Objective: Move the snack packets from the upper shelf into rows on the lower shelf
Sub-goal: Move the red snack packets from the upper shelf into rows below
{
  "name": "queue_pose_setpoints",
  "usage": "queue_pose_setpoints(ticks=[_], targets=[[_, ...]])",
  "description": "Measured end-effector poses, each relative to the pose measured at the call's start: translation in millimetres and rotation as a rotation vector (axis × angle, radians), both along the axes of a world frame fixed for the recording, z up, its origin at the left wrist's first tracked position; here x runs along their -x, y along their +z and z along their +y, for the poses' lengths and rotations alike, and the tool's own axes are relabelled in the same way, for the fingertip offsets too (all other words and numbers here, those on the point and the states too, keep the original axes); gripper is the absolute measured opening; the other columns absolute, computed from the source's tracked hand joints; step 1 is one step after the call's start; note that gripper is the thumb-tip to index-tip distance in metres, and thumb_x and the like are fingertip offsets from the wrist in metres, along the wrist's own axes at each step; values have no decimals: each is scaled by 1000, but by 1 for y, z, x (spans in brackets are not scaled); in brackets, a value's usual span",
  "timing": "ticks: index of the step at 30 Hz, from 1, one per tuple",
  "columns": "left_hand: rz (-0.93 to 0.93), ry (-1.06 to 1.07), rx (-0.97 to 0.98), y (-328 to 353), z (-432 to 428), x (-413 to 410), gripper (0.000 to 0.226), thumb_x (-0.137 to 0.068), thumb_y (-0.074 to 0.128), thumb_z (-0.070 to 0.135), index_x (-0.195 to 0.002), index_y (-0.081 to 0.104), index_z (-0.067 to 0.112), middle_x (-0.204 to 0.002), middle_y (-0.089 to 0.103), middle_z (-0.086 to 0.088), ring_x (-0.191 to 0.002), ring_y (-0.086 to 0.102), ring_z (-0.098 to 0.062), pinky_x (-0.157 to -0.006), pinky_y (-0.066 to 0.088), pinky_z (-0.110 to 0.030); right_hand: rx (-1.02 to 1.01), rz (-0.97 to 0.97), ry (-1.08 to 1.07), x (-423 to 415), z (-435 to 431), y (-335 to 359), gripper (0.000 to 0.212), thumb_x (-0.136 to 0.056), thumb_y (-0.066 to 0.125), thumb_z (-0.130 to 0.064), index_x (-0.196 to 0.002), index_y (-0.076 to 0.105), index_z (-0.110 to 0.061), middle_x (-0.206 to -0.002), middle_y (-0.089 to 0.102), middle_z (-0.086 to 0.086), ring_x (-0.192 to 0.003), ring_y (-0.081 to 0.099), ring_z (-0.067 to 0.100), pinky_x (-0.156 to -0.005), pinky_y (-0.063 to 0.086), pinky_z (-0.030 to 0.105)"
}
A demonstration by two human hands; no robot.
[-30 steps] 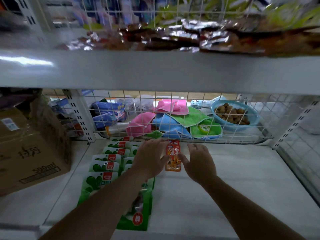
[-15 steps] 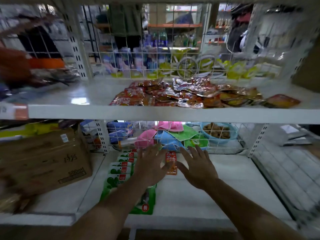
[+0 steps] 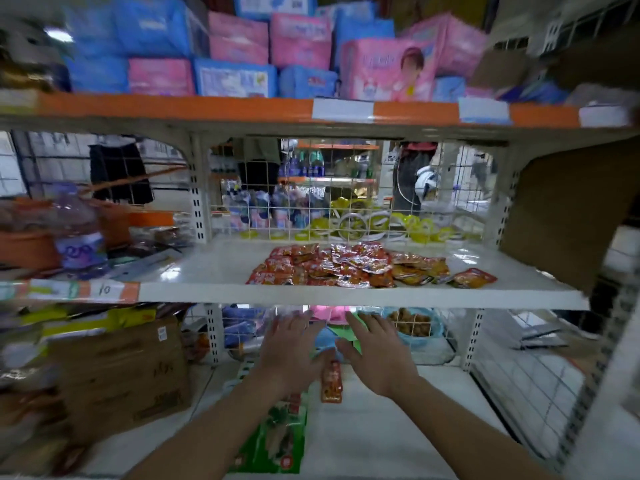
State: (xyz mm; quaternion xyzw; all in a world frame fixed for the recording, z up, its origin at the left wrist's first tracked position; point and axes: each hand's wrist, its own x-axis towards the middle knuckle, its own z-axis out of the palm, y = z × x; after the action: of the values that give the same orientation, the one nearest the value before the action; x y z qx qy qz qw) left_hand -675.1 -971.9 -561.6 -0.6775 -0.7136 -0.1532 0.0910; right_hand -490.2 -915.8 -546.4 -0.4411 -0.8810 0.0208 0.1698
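Both hands have lifted away from the single orange packet (image 3: 331, 381) since a moment ago, and the view has swung up to take in more shelves. That packet lies flat on the white lower shelf (image 3: 398, 427), just right of a row of green packets (image 3: 277, 441). The left hand (image 3: 289, 355) and right hand (image 3: 377, 355) hover above it, side by side but apart, fingers spread and holding nothing. On the upper shelf (image 3: 194, 293) the remaining snack packets (image 3: 349, 266) sit in a loose, overlapping pile. A cardboard box (image 3: 117, 379) stands on the lower shelf at the left, and a blue bowl (image 3: 415, 323) shows behind the wire back panel. Pink and blue packs (image 3: 301, 41) fill the top shelf.
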Motion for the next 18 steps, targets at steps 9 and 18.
queue_pose_setpoints(ticks=[9, 18], targets=[[-50, -38, -54, 70, -1, -7, 66, -96, 34, 67, -153, 28, 35, -165, 17, 6, -152, 10, -21, -124, 10, -44, -87, 23, -20, -13, 10, 63, 77, -94, 17, -70, -158, 18, -26, -161, 28, 4, -150, 17, 29, -124, 11, 45], [8, -59, -115, 90, 61, -21, 59, -95, 33, 65, -128, 57, 22, -131, 55, 2, -124, 48, -22, -107, 36, -41, -54, 68, -92, -9, 73, 83, 91, -87, 2, -79, -157, 18, -23, -155, 40, 8, -147, 26, 32, -120, 23, 49]])
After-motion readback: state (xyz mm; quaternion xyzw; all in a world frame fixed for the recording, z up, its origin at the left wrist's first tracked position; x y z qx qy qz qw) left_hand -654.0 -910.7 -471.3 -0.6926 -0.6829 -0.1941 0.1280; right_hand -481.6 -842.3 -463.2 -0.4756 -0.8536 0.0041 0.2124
